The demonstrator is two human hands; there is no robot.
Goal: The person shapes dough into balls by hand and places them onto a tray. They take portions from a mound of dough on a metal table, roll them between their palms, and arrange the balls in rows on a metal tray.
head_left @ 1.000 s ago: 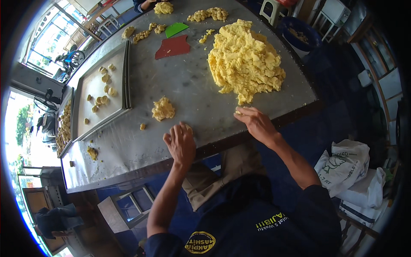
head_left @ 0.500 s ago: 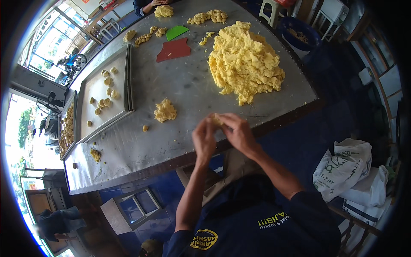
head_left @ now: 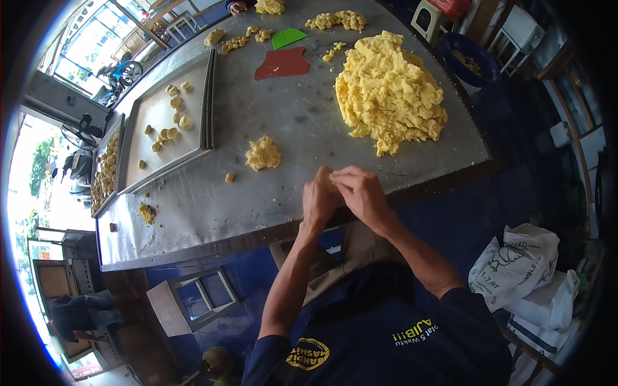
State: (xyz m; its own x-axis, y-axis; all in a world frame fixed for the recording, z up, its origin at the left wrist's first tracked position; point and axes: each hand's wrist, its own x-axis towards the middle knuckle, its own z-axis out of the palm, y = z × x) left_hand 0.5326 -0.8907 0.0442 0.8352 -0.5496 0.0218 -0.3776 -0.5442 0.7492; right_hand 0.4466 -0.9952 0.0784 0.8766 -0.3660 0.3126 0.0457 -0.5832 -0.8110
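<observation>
At the near edge of the metal table, my left hand (head_left: 320, 198) and my right hand (head_left: 362, 196) meet, fingers closed in a pinch. Between them is a small piece of dough, now mostly hidden by the fingers. Just beyond and left of them lies a pale lump of dough (head_left: 263, 154), with a small dough ball (head_left: 230, 177) beside it. A big mound of yellow crumbly dough (head_left: 390, 96) sits beyond my right hand.
A lined tray (head_left: 138, 125) on the left carries several small dough rounds; another tray farther left is filled with them. Red (head_left: 281, 63) and green (head_left: 289, 38) scrapers lie toward the back. Dough clusters (head_left: 336, 21) and another person's hand (head_left: 237, 8) are at the far side.
The view has shifted, so the table's things sit farther right and higher. My hands stay together at the edge, fingers drawn closer around the piece of dough, which showed more before.
</observation>
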